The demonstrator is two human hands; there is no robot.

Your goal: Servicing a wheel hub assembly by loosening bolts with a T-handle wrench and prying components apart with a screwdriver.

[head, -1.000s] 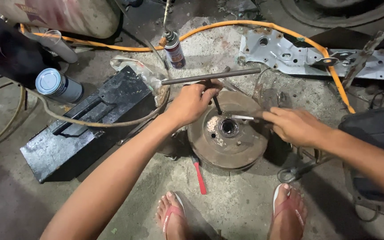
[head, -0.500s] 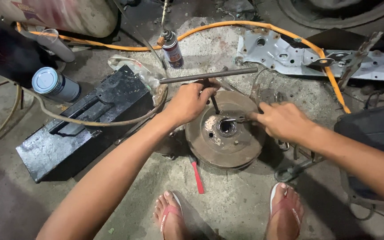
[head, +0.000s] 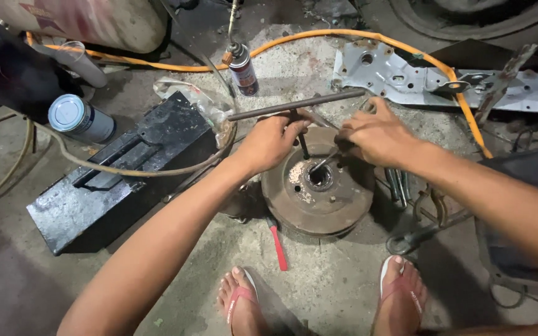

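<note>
The left hand (head: 273,140) is closed around the T-handle wrench (head: 297,104), whose shaft stands upright over the brake disc (head: 319,193); the right hand (head: 372,132), fingers curled, holds a thin tool beside it.

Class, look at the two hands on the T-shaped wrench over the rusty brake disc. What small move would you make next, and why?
Probably turn the bar: the left hand and right hand each hold the T-wrench either side of its stem, which stands upright over the brake disc, so both hands look set for a twist.
</note>
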